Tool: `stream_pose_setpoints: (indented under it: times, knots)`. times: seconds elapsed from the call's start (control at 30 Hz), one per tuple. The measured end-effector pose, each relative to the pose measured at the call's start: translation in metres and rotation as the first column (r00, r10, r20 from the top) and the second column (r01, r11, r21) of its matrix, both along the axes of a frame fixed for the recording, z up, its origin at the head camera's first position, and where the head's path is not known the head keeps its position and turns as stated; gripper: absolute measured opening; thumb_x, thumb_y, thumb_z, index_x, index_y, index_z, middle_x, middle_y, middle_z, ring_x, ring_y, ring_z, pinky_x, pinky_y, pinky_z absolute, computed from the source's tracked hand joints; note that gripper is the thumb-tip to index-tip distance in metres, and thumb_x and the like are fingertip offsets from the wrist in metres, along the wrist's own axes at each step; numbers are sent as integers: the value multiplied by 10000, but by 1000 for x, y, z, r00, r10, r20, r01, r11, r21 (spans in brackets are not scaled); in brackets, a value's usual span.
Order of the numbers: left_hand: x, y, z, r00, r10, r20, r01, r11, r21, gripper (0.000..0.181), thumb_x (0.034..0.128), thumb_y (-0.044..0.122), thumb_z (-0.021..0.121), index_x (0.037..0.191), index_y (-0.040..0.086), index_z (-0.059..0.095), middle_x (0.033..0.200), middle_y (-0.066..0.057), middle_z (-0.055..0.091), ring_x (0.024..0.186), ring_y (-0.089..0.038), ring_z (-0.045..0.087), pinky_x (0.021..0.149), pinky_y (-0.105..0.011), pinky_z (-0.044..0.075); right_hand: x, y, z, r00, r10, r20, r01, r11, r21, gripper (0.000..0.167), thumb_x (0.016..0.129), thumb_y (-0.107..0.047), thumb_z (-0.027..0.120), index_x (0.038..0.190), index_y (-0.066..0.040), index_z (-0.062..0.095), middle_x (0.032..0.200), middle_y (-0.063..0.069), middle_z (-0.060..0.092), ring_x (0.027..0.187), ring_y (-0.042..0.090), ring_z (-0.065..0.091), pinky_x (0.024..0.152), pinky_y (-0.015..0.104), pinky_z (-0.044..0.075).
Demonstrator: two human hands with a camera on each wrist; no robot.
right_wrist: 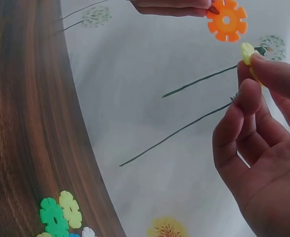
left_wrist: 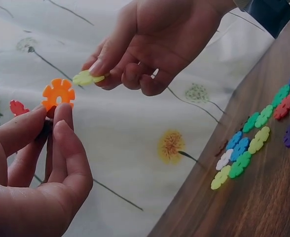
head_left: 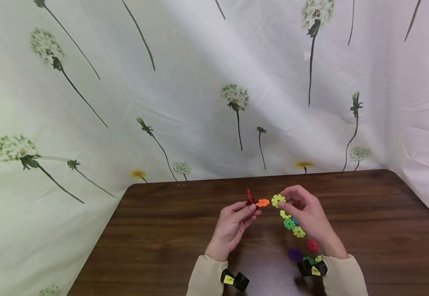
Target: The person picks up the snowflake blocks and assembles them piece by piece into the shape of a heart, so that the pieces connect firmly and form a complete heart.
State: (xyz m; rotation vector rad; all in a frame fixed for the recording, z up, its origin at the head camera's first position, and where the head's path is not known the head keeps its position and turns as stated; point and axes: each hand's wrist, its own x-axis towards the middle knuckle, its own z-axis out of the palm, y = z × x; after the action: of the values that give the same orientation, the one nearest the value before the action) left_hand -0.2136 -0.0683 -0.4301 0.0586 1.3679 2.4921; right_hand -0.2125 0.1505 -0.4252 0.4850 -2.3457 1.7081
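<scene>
My left hand (head_left: 233,228) pinches a dark notched plastic disc, mostly hidden by the fingers. Joined to it are an orange notched disc (head_left: 262,202) (left_wrist: 50,93) pointing right and a red disc (head_left: 249,195) (left_wrist: 18,107) standing up. Between thumb and fingers of my right hand (head_left: 307,211) is a yellow-green notched disc (head_left: 278,199) (left_wrist: 86,78). That disc is held just right of the orange one, with a small gap between them. In the right wrist view, the yellow-green disc (right_wrist: 247,53) is seen nearly edge-on below the orange disc (right_wrist: 216,24).
Loose notched discs lie on the brown wooden table (head_left: 155,230) under and beside the right hand, among them a red disc (head_left: 312,245), a purple disc (head_left: 294,254) and a green disc (head_left: 289,224). A white dandelion-print cloth (head_left: 199,123) hangs behind the table's far edge.
</scene>
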Motion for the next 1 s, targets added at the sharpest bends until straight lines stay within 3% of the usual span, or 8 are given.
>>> stream_pose_setpoints:
  times: [0.67, 1.0]
  knots:
    - [-1, 3, -2, 1000, -2, 3, 2, 1000, -3, 97, 872, 31, 684, 922, 92, 741, 900, -29, 727, 793, -105, 717, 746, -196, 560, -1, -8, 0, 1000, 3, -25, -3, 1000, -2, 208, 908, -141, 671, 1098, -118, 590, 882, 68, 670, 722, 187, 616, 636, 250, 518]
    - [0, 2, -5, 999, 38, 6, -38, 999, -14, 120, 863, 31, 695, 971, 40, 748, 868, -42, 743, 774, -104, 721, 735, -192, 563, 1, -15, -2, 999, -29, -21, 27, 996, -85, 194, 878, -117, 704, 1059, -80, 648, 893, 78, 704, 753, 180, 690, 662, 259, 559]
